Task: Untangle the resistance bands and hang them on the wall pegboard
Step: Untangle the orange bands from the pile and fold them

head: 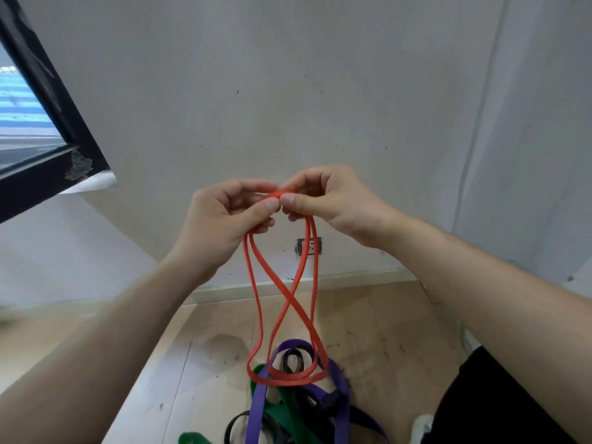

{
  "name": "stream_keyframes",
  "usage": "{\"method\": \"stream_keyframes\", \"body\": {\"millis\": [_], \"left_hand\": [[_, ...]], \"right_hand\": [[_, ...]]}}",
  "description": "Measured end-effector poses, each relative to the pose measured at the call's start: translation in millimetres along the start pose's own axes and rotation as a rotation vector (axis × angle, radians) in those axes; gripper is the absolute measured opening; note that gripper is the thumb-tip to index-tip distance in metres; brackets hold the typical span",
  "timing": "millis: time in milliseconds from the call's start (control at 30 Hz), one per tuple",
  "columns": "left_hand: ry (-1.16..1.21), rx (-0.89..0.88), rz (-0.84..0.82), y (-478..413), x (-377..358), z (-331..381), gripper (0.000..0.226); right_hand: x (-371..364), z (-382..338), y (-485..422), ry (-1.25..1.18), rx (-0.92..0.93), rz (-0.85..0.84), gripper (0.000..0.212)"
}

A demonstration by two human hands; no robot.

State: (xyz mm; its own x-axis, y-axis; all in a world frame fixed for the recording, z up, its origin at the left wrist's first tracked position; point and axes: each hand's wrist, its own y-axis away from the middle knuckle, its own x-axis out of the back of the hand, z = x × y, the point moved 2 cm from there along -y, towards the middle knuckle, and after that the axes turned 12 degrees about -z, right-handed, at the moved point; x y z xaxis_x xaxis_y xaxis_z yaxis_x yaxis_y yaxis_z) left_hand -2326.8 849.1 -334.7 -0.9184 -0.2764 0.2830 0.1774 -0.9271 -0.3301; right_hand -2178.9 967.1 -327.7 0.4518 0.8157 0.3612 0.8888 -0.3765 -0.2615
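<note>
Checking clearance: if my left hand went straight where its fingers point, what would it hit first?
Likely the right hand, facing the left hand; both pinch the thin orange rubber band at its top, thumbs nearly touching.

Red band held up, doubled and crossed

Left hand (224, 216) and right hand (323, 200) pinch the red band (288, 299) (other bands (298, 408) piled below).

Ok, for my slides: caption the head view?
Left hand and right hand pinch a twisted red band above tangled purple, green and black bands.
</note>
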Motion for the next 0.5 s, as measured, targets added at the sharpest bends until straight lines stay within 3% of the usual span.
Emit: {"method": "stream_keyframes", "body": {"millis": [267, 400, 500], "left_hand": [[-0.181, 0.098, -0.178, 7.6, 2.8, -17.3, 0.016], [-0.050, 0.097, -0.067, 7.8, 4.2, -16.0, 0.023], [0.058, 0.041, 0.074, 4.5, 6.7, -9.6, 0.025]], "right_hand": [[6.4, -13.5, 1.3, -0.068, 0.108, 0.198, 0.006], [15.8, -8.2, 2.1, -0.170, 0.122, 0.300, 0.008], [20.3, -3.0, 2.9, -0.196, 0.073, 0.211, 0.006]]}}
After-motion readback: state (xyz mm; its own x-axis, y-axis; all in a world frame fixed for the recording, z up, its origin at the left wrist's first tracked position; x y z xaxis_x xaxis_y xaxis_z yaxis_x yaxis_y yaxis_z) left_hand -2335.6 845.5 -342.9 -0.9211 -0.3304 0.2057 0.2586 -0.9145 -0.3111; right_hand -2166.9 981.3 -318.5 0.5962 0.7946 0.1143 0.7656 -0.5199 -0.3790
